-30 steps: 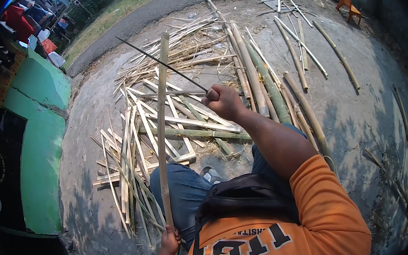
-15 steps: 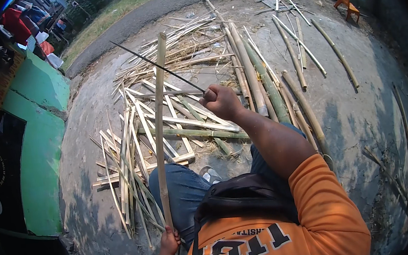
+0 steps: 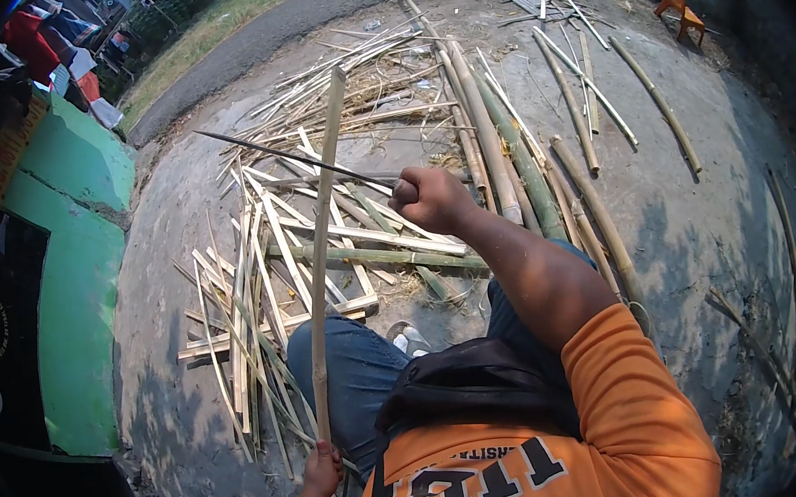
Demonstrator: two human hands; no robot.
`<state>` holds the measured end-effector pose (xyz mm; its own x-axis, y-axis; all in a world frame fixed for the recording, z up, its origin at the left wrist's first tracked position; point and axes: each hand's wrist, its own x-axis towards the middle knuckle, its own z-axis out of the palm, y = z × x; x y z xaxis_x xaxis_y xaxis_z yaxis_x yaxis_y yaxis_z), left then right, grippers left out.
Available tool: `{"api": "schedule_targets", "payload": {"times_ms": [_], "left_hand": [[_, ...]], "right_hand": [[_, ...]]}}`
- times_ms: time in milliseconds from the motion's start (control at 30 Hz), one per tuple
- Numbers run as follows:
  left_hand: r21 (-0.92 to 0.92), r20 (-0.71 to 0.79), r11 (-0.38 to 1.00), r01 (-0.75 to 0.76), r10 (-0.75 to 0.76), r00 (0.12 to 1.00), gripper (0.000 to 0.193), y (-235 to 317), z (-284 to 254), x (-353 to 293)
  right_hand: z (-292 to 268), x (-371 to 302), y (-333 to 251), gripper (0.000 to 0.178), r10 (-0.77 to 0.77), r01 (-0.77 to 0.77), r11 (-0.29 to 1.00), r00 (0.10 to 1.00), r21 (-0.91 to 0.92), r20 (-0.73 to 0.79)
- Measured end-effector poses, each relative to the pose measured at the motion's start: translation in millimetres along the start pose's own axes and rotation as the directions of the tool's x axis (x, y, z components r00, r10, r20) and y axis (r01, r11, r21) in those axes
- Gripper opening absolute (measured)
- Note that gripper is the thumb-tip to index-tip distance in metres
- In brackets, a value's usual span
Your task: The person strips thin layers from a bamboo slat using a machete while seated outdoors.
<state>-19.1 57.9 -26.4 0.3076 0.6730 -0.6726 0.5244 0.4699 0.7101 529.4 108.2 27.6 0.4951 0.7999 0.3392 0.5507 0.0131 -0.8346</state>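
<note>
My left hand [image 3: 321,471], low beside my left thigh, is closed round the bottom end of a long bamboo strip [image 3: 321,247]. The strip rises nearly upright past my knee, its top leaning a little to the right. In front of me my right hand [image 3: 433,199] is a fist round the handle of a long, thin, dark-bladed machete [image 3: 251,144]. Its blade points to the far left and crosses the strip in view; whether they touch I cannot tell. The fingers hide the machete's handle.
Split bamboo strips [image 3: 272,247] lie heaped ahead and to the left. Whole bamboo poles [image 3: 493,141] stretch away ahead, with more poles [image 3: 657,105] farther right. A green wall [image 3: 81,282] stands at the left. An orange chair [image 3: 679,10] is at the far right.
The machete's blade has swung down and lies flatter, its tip lower and farther left. The bamboo strip's top has tipped to the right. My left hand still grips its lower end.
</note>
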Motion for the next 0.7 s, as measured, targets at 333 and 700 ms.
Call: {"api": "schedule_targets", "payload": {"times_ms": [333, 700], "left_hand": [[-0.004, 0.015, 0.998, -0.057, 0.058, 0.998, 0.067, 1.7, 1.9, -4.3], [0.123, -0.017, 0.991, -0.047, 0.049, 0.999, 0.069, -1.1, -1.2, -1.3]], "right_hand": [[0.4, -7.9, -28.6, 0.018, -0.040, 0.173, 0.869, 0.958, -0.463, 0.283], [6.7, -13.5, -35.2, 0.016, -0.009, 0.198, 0.847, 0.933, -0.494, 0.359]]}}
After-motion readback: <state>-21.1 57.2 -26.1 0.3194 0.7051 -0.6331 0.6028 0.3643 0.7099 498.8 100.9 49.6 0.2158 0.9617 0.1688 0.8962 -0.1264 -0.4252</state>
